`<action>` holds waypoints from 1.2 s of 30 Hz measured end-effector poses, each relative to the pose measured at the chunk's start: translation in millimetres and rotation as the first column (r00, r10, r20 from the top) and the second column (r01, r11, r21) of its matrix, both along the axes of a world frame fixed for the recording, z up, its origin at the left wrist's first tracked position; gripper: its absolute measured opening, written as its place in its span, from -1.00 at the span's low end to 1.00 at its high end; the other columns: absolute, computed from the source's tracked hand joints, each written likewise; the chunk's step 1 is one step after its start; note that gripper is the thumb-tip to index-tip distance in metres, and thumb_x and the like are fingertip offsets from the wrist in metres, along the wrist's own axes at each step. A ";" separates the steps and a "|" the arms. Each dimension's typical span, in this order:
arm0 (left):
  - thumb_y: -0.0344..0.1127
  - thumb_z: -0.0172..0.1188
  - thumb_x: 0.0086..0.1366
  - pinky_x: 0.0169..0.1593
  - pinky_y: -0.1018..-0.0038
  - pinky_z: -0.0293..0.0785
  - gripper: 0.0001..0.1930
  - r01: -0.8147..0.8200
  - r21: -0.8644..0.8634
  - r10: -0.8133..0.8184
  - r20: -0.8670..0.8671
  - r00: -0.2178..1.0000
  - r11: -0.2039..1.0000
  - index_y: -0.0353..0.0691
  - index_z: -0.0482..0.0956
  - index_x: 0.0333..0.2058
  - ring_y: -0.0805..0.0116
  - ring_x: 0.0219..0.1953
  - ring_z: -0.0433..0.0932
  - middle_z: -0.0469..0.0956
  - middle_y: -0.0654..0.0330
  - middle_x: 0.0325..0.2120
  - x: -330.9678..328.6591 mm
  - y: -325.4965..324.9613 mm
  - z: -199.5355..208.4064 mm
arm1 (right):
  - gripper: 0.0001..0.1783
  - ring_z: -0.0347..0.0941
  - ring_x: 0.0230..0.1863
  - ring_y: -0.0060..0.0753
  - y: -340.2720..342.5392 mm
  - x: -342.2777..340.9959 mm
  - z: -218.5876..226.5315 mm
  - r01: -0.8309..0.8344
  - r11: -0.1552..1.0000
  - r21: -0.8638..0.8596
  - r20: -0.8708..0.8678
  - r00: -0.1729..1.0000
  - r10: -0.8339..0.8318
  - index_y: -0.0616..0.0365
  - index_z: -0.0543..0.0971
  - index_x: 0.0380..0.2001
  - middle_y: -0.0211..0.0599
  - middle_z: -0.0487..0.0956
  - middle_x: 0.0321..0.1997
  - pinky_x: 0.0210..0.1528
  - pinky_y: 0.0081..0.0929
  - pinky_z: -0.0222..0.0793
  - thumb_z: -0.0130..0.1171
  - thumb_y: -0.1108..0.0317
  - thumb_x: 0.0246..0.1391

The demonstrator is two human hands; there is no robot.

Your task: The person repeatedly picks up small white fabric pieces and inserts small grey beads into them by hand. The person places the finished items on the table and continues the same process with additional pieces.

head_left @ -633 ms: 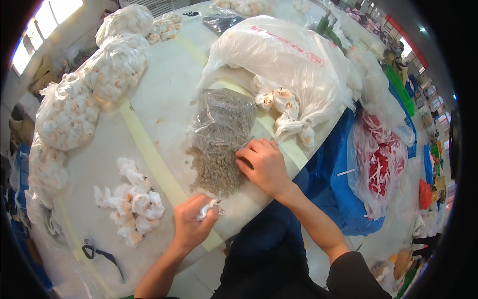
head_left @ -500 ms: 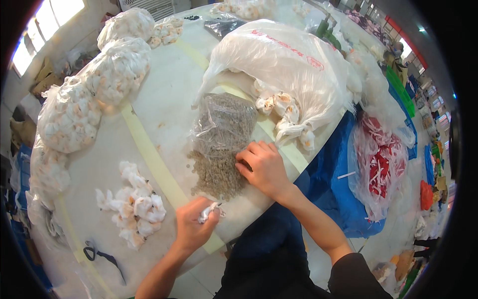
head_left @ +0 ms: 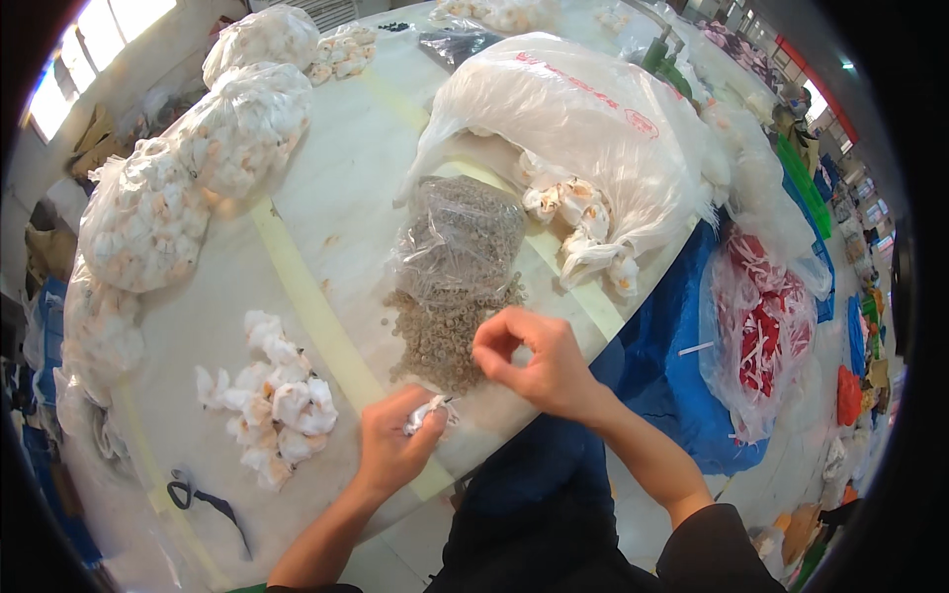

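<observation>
My left hand point(head_left: 390, 443) is closed round a small white cloth bundle point(head_left: 428, 412), whose crumpled end sticks out beyond the thumb with a thin dark bit at its tip. My right hand point(head_left: 546, 368) hovers at the near right edge of a pile of small grey-brown rings point(head_left: 435, 341). Its thumb and index finger meet in a pinch; anything between the tips is too small to make out. Behind the loose pile lies a clear plastic bag point(head_left: 460, 237) full of the same rings. A heap of similar white bundles point(head_left: 282, 410) rests left of my left hand.
Black-handled scissors point(head_left: 210, 504) lie at the near left. Several clear bags of white bundles point(head_left: 148, 217) line the left edge. A large white plastic bag point(head_left: 583, 119) spills bundles behind my right hand. Right of the table, a bag of red and white strips point(head_left: 761, 336) sits on blue sheeting.
My right hand has lifted from the ring pile and moved slightly nearer and right, its fingers now pinched. My left hand keeps hold of the white bundle. The view has shifted a little.
</observation>
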State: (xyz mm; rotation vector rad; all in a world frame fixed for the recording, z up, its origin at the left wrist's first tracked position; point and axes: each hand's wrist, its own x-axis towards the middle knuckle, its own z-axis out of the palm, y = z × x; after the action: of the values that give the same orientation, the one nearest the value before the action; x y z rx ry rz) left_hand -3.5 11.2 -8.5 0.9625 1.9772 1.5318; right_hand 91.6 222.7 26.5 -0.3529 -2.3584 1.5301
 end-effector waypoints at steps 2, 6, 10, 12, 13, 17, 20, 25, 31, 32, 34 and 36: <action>-0.40 0.25 0.28 -0.42 0.42 0.37 -0.89 0.000 0.007 0.000 0.006 1.000 1.000 -0.33 0.65 -0.37 0.38 -0.53 0.50 0.54 0.15 -0.55 -0.6 0.7 -0.7 | -0.85 0.56 -0.31 -0.64 -14.4 8.9 4.7 -0.070 0.954 -0.290 0.063 0.994 0.092 0.23 0.64 -0.21 -0.41 0.66 -0.31 -0.20 -0.59 0.47 0.35 0.38 0.26; -0.39 0.24 0.28 -0.40 0.43 0.39 -0.88 0.026 0.043 -0.027 0.024 0.999 0.999 -0.33 0.66 -0.35 0.36 -0.52 0.51 0.55 0.14 -0.54 -0.7 -0.5 -5.9 | -0.81 0.50 -0.24 -0.72 -27.9 16.0 -10.0 -0.145 0.777 -0.613 0.051 0.974 0.222 0.25 0.63 -0.10 -0.48 0.65 -0.26 -0.15 -0.63 0.45 0.30 0.35 0.35; -0.39 0.24 0.28 -0.39 0.44 0.40 -0.88 0.053 0.062 -0.054 0.024 0.998 0.997 -0.33 0.67 -0.33 0.35 -0.50 0.53 0.57 0.14 -0.52 -1.1 1.0 -4.2 | -0.79 0.51 -0.25 -0.71 -30.4 16.7 -20.2 -0.145 0.692 -0.708 0.042 0.969 0.245 0.25 0.63 -0.08 -0.48 0.65 -0.26 -0.16 -0.64 0.44 0.29 0.33 0.36; -0.40 0.24 0.28 -0.39 0.44 0.41 -0.88 0.055 0.061 -0.057 0.027 0.998 0.997 -0.33 0.67 -0.32 0.35 -0.50 0.54 0.58 0.13 -0.51 -0.1 0.3 -5.9 | -0.80 0.51 -0.26 -0.69 -31.9 17.1 -23.2 -0.131 0.707 -0.695 0.054 0.971 0.232 0.24 0.63 -0.09 -0.47 0.65 -0.26 -0.17 -0.63 0.44 0.30 0.33 0.36; -0.40 0.24 0.28 -0.39 0.43 0.41 -0.88 0.051 0.058 -0.053 0.035 0.998 0.997 -0.33 0.67 -0.33 0.35 -0.49 0.54 0.58 0.13 -0.51 0.3 0.0 -6.6 | -0.80 0.51 -0.27 -0.69 -33.4 17.0 -22.9 -0.117 0.732 -0.672 0.065 0.974 0.216 0.24 0.63 -0.09 -0.46 0.65 -0.26 -0.17 -0.62 0.44 0.30 0.34 0.35; -0.40 0.23 0.28 -0.39 0.43 0.42 -0.89 0.042 0.004 -0.042 0.022 0.999 0.999 -0.33 0.67 -0.33 0.34 -0.50 0.54 0.59 0.11 -0.50 1.2 1.9 -0.8 | -0.83 0.52 -0.30 -0.63 -34.5 17.8 -17.3 -0.119 0.877 -0.465 0.054 0.985 0.163 0.23 0.64 -0.13 -0.41 0.65 -0.29 -0.21 -0.58 0.46 0.32 0.38 0.30; -0.39 0.24 0.28 -0.40 0.40 0.42 -0.89 0.038 0.003 -0.038 -0.007 0.999 0.999 -0.33 0.65 -0.35 0.28 -0.51 0.54 0.56 0.08 -0.52 -0.5 3.5 -2.1 | -0.84 0.57 -0.32 -0.50 -30.6 14.0 -4.8 -0.167 0.967 -0.194 0.018 0.985 0.173 0.22 0.64 -0.15 -0.32 0.63 -0.31 -0.24 -0.49 0.50 0.35 0.43 0.23; -0.35 0.28 0.27 -0.40 0.31 0.41 -0.87 0.045 -0.034 -0.047 -0.076 0.996 0.998 -0.31 0.62 -0.35 0.16 -0.51 0.54 0.52 0.04 -0.54 2.2 1.9 -1.7 | -0.80 0.60 -0.27 -0.26 -26.1 14.4 0.4 -0.221 0.975 0.002 -0.011 0.975 0.221 0.20 0.63 -0.17 -0.22 0.62 -0.29 -0.25 -0.35 0.55 0.38 0.45 0.14; -0.37 0.29 0.28 -0.38 0.35 0.44 -0.88 0.029 -0.043 -0.031 -0.038 0.999 0.999 -0.31 0.63 -0.32 0.22 -0.50 0.57 0.57 0.06 -0.51 2.3 0.5 -2.8 | -0.82 0.59 -0.33 -0.40 -27.6 10.8 -11.1 -0.201 0.975 0.095 -0.140 0.967 0.213 0.18 0.68 -0.17 -0.33 0.63 -0.31 -0.28 -0.43 0.50 0.41 0.41 0.17; -0.37 0.29 0.29 -0.38 0.38 0.45 -0.88 0.036 -0.038 -0.037 -0.011 0.999 0.999 -0.31 0.64 -0.31 0.24 -0.50 0.58 0.58 0.06 -0.50 2.6 -0.7 -6.2 | -0.82 0.59 -0.33 -0.43 -27.4 11.8 -10.6 -0.202 0.977 0.062 -0.119 0.971 0.208 0.18 0.68 -0.17 -0.34 0.63 -0.31 -0.27 -0.45 0.50 0.41 0.41 0.17; -0.34 0.27 0.32 -0.38 0.45 0.41 -0.85 0.030 -0.002 -0.030 -0.018 0.999 1.000 -0.34 0.63 -0.34 0.43 -0.48 0.51 0.56 0.17 -0.53 2.4 1.0 -6.3 | -0.83 0.59 -0.33 -0.49 -26.3 13.2 -8.4 -0.204 0.979 -0.005 -0.076 0.976 0.203 0.18 0.68 -0.17 -0.36 0.64 -0.32 -0.26 -0.48 0.50 0.40 0.42 0.18; -0.34 0.26 0.34 -0.38 0.49 0.39 -0.82 0.019 0.017 -0.019 -0.008 1.000 1.000 -0.35 0.62 -0.36 0.53 -0.47 0.48 0.55 0.23 -0.54 4.6 2.6 -6.9 | -0.84 0.59 -0.31 -0.54 -27.3 14.9 -9.4 -0.181 0.978 -0.104 -0.062 0.983 0.175 0.20 0.67 -0.18 -0.38 0.65 -0.32 -0.23 -0.51 0.50 0.40 0.43 0.18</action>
State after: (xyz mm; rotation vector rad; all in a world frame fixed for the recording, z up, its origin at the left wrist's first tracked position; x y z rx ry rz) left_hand 1.1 13.8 -15.4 0.9934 1.9577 1.5389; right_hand 106.6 195.4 17.1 -0.1254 -2.3247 1.7318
